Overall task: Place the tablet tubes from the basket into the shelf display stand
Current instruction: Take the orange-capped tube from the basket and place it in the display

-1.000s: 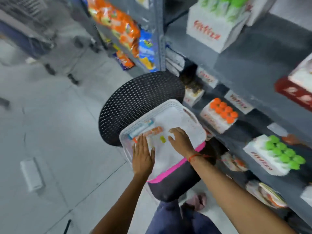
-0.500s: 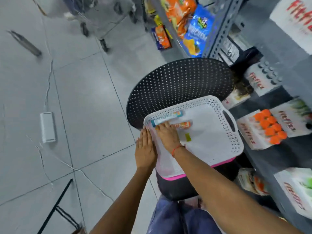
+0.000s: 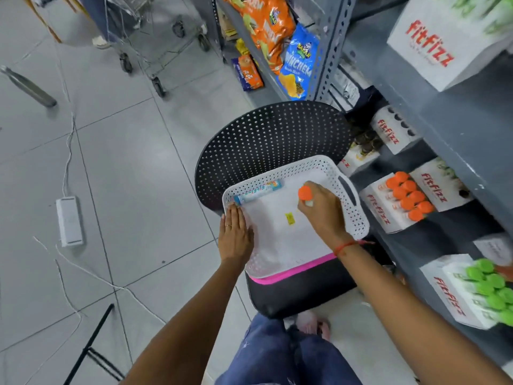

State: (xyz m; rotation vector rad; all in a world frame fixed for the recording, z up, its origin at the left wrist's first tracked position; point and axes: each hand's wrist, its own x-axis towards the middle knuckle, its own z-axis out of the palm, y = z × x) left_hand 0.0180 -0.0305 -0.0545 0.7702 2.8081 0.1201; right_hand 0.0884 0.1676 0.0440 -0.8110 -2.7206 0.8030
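A white perforated basket rests on a black chair. My right hand is closed around an orange-capped tablet tube, lifted above the basket's middle with the cap pointing up. A blue-capped tablet tube lies along the basket's far left wall. My left hand lies flat on the basket's near left rim. To the right on the grey shelf stands a white display stand with several orange-capped tubes in it. A small yellow label lies on the basket floor.
The black perforated chair back rises behind the basket. Another stand with green-capped tubes sits lower right, and one with open holes further back. A shopping trolley, a white power strip and cables are on the tiled floor at left.
My right hand has picked the orange-capped tube off the basket floor and moved it right towards the shelf. My left hand has stayed on the rim. The camera has swung.
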